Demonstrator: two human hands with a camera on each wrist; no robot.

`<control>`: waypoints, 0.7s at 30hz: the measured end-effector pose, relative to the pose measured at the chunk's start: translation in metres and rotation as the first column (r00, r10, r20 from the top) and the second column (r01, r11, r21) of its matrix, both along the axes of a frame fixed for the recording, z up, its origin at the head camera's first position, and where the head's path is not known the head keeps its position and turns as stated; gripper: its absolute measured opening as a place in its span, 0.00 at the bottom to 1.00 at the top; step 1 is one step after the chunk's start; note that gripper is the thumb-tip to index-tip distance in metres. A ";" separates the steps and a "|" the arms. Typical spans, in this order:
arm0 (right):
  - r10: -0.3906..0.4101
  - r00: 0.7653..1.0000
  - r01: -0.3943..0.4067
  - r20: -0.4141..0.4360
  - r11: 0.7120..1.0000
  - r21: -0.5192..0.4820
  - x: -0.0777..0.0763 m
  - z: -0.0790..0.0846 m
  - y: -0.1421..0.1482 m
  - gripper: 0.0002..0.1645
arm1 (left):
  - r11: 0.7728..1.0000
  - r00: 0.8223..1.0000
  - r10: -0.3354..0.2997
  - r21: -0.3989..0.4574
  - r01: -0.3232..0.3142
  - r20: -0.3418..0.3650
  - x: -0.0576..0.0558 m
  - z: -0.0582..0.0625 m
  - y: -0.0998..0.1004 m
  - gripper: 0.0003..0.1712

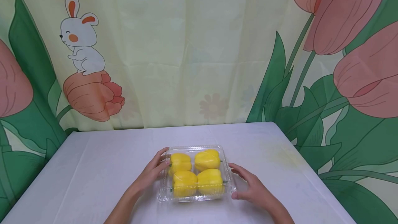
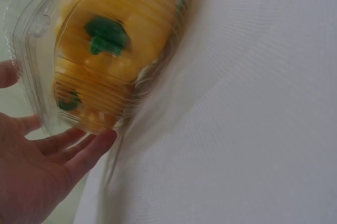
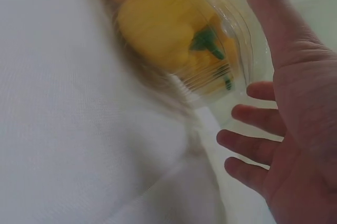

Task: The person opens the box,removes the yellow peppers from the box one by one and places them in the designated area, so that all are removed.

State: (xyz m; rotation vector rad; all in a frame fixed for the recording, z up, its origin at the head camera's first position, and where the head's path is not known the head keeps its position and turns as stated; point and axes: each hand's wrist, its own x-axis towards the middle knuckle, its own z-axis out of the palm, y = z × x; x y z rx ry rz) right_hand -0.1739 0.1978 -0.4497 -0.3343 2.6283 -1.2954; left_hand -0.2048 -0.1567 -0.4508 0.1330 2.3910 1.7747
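A clear plastic clamshell box [image 1: 196, 199] sits on the table with its lid down. Inside lie several yellow bell peppers [image 1: 207, 159] with green stems, which also show through the ribbed wall in both wrist views. At the box's left side is my left hand [image 1: 151, 173], its slightly bent fingers [image 2: 87, 155] spread along the wall and touching it, the thumb by the lid's edge. Off the right side, my right hand [image 1: 251, 186] is held with fingers [image 3: 247, 145] spread and apart from the box, nothing between them.
A white cloth covers the table [image 1: 102, 168], whose far edge meets a curtain [image 1: 155, 51] printed with tulips and a rabbit. Table surface extends to the left, right and behind the box.
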 end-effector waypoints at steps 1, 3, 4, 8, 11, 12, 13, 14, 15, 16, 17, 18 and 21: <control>0.008 1.000 -0.008 0.003 1.000 0.002 0.000 0.000 0.001 0.53 | 1.000 1.000 0.000 0.000 0.000 -0.001 0.000 0.000 0.000 0.33; 0.024 1.000 -0.024 0.004 1.000 0.012 0.000 0.001 0.002 0.55 | 1.000 1.000 0.000 -0.001 0.000 0.002 0.000 0.000 0.000 0.33; 0.032 0.999 -0.032 0.001 0.999 0.015 0.000 0.001 0.002 0.56 | 1.000 1.000 0.001 0.000 -0.001 0.002 0.000 0.000 0.000 0.33; 0.061 0.998 -0.061 -0.010 0.998 0.032 0.000 0.000 0.004 0.58 | 1.000 1.000 0.000 0.002 0.000 0.005 0.001 0.001 0.000 0.33; 0.074 0.997 -0.073 -0.013 0.997 0.040 0.000 -0.002 0.006 0.60 | 1.000 1.000 0.001 0.005 -0.001 0.008 0.001 0.001 0.000 0.33; 0.076 0.997 -0.076 -0.012 0.996 0.040 0.000 -0.002 0.006 0.60 | 1.000 1.000 0.000 0.005 0.000 0.009 0.001 0.001 0.000 0.33; 0.079 0.997 -0.078 -0.013 0.996 0.042 0.001 -0.002 0.007 0.60 | 1.000 1.000 0.000 0.004 0.000 0.009 0.001 0.001 0.000 0.33; 0.080 0.997 -0.080 -0.012 0.996 0.040 0.001 -0.003 0.007 0.61 | 1.000 1.000 0.000 0.005 0.000 0.011 0.001 0.001 0.000 0.33; 0.081 0.997 -0.081 -0.009 0.996 0.037 0.001 -0.003 0.007 0.60 | 1.000 1.000 -0.001 0.006 0.001 0.013 0.000 0.001 0.000 0.33; 0.081 0.997 -0.081 -0.006 0.996 0.034 0.001 -0.003 0.008 0.60 | 1.000 1.000 -0.002 0.009 0.002 0.015 0.000 0.001 0.000 0.33; 0.080 0.997 -0.080 -0.005 0.996 0.033 0.001 -0.003 0.008 0.60 | 1.000 1.000 -0.003 0.010 0.003 0.016 0.000 0.001 0.000 0.33; 0.080 0.997 -0.080 -0.005 0.996 0.030 0.002 -0.003 0.008 0.60 | 1.000 1.000 -0.004 0.011 0.003 0.017 0.000 0.001 0.000 0.32; 0.081 0.997 -0.081 -0.005 0.996 0.023 0.002 -0.003 0.009 0.59 | 1.000 1.000 -0.007 0.015 0.006 0.019 0.001 0.001 0.000 0.32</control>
